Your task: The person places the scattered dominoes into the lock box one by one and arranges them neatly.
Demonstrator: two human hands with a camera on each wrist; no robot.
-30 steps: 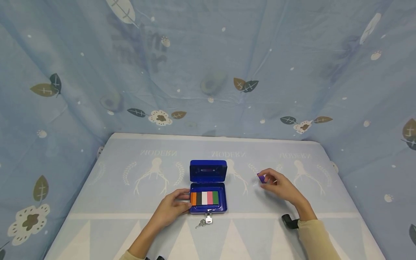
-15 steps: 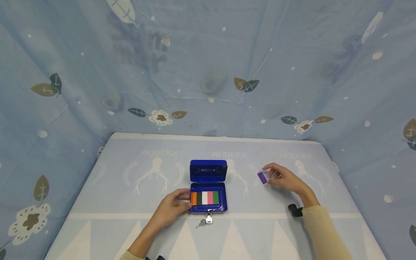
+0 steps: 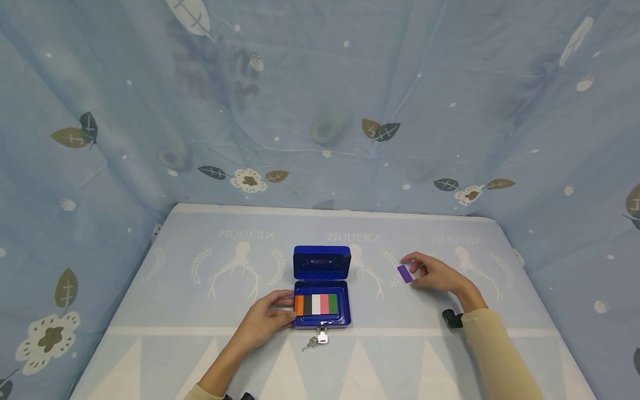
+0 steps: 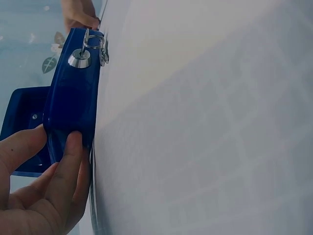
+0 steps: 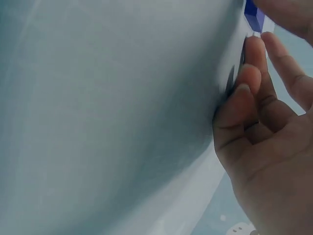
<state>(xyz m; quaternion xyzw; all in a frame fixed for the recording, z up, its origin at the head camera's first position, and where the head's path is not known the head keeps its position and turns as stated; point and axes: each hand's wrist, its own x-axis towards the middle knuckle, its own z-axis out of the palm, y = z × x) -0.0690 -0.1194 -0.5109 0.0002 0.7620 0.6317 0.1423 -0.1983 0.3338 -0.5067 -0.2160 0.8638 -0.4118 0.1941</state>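
My left hand [image 3: 262,321] holds the left end of an open blue cash box [image 3: 345,319], its fingertips at the rim and outer wall. Its raised lid [image 3: 321,251] stands at the back. Inside lie several flat coloured blocks [image 3: 315,304] side by side: orange, black, white, pink and green. To the right, a purple block [image 3: 405,274] lies on the cloth. Around it my right hand [image 3: 437,276] hovers, index finger by its far end and thumb by its near end. In the right wrist view the purple block [image 5: 253,17] is partly hidden behind a finger.
From the box's front lock [image 3: 322,335] hangs a small key bunch [image 3: 310,344]. A pale patterned cloth [image 3: 240,311] covers the table. Blue printed curtains [image 3: 320,100] close in the back and both sides. A black wrist strap piece [image 3: 452,318] sits under the right forearm.
My right hand drew back to the right from the purple block, uncovering it, then shifted slightly back towards it. The left hand and the box have stayed put.
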